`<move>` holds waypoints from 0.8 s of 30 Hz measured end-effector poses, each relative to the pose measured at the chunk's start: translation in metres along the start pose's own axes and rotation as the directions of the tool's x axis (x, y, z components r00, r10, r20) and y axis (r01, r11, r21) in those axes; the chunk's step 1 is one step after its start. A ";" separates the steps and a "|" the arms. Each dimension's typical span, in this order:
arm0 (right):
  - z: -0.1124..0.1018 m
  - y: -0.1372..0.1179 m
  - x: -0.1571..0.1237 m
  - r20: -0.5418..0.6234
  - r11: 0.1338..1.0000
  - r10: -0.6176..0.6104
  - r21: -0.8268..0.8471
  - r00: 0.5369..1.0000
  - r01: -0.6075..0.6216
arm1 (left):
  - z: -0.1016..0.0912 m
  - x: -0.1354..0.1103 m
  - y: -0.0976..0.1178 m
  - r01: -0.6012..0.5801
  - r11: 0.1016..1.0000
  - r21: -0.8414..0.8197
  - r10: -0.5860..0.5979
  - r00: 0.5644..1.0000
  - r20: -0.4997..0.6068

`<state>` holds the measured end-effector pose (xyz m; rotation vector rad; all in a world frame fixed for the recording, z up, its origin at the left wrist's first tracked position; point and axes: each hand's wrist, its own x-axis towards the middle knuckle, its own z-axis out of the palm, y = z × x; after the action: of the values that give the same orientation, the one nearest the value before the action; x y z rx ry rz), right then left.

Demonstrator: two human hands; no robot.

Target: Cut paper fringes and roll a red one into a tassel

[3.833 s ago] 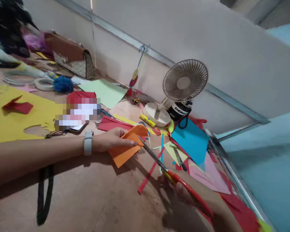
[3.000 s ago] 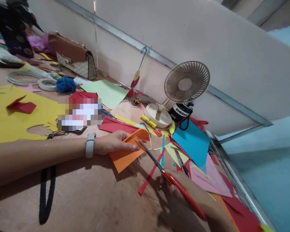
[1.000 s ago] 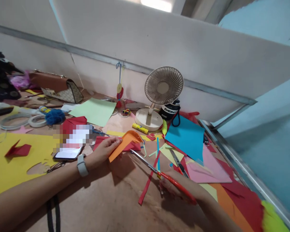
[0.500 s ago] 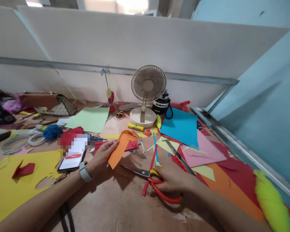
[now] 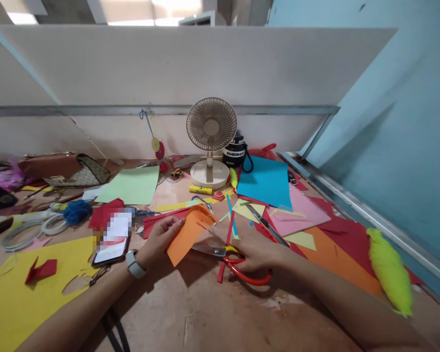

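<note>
My left hand point(image 5: 165, 239) pinches the edge of a curled orange paper strip point(image 5: 185, 238), thumb on top. In my right hand point(image 5: 247, 261) is a pair of scissors point(image 5: 247, 278) with red and yellow handles. The blades point left, and their tips are hidden behind the lower part of the orange paper. I cannot tell whether the blades touch it. Beneath the scissors lies a narrow red paper strip point(image 5: 220, 274). A folded red paper point(image 5: 150, 224) lies behind my left hand.
A small fan point(image 5: 209, 171) stands at the back, a yellow glue stick point(image 5: 200, 189) before it. To the right are blue paper point(image 5: 266, 181), a utility knife point(image 5: 266, 222) and neon yellow yarn point(image 5: 390, 274). On the left lie a phone point(image 5: 112, 249) and yellow paper point(image 5: 7, 303).
The scissors and the orange paper have come closer together, so the blade tips now pass behind the paper. The camera view has turned slightly to the right.
</note>
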<state>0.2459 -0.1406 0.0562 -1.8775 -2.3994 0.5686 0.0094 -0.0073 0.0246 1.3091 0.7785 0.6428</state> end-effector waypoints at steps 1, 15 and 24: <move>0.000 0.000 0.000 -0.012 1.000 -0.005 -0.007 1.000 0.005 | 0.000 0.001 -0.002 -0.012 1.000 0.020 0.012 1.000 0.011; 0.007 0.006 0.006 0.037 0.997 0.000 -0.071 0.999 0.003 | -0.002 0.002 -0.016 -0.088 0.989 0.123 0.079 0.994 0.073; 0.006 -0.002 0.004 0.108 0.990 0.139 0.008 0.984 -0.141 | -0.005 0.004 -0.016 -0.120 0.984 0.133 0.110 0.991 0.081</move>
<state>0.2410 -0.1389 0.0507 -2.0726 -2.3296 0.7126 0.0077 -0.0034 0.0077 1.5043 0.7013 0.6378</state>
